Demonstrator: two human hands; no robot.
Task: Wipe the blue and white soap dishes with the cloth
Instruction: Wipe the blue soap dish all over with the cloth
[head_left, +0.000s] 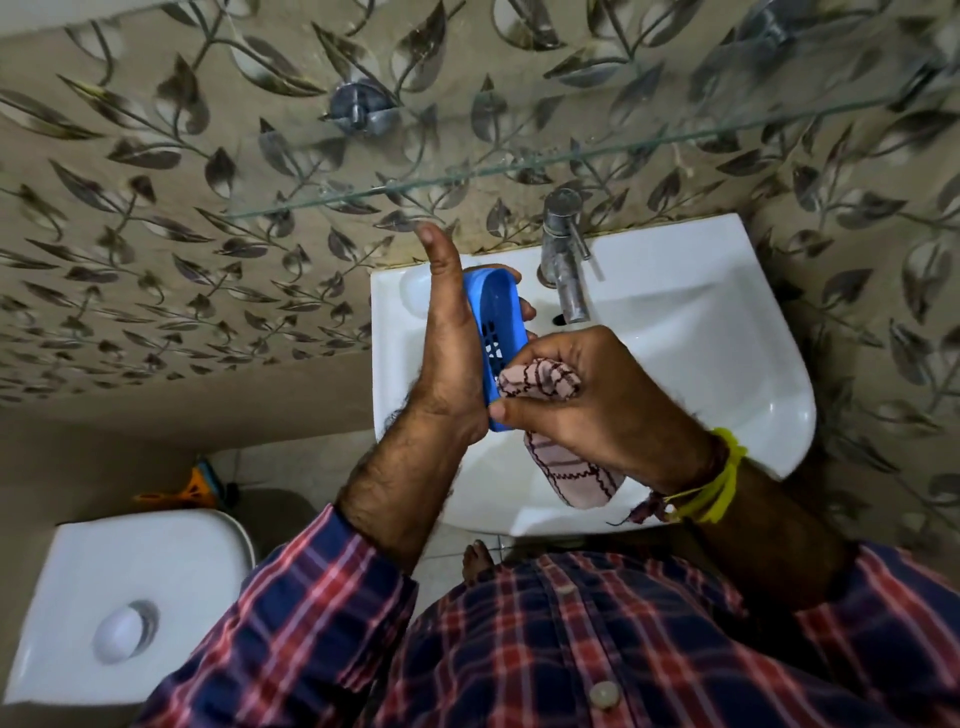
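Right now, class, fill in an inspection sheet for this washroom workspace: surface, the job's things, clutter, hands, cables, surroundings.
Surface: white basin, under the hands.
Job's things: blue soap dish held on edge above the basin; checked cloth pressed against it, its tail hanging below. White soap dish: nothing seen.
Clutter: nothing seen.
Hands: left hand holds the dish, thumb up; right hand grips the cloth.
Cables: nothing seen.
Surroundings: metal tap, glass shelf, leaf-patterned wall tiles, toilet cistern.

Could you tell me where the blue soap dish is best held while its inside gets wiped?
By its long rims, from the back: the left hand does so, keeping the soap dish on edge with its slotted hollow facing the cloth in the right hand.
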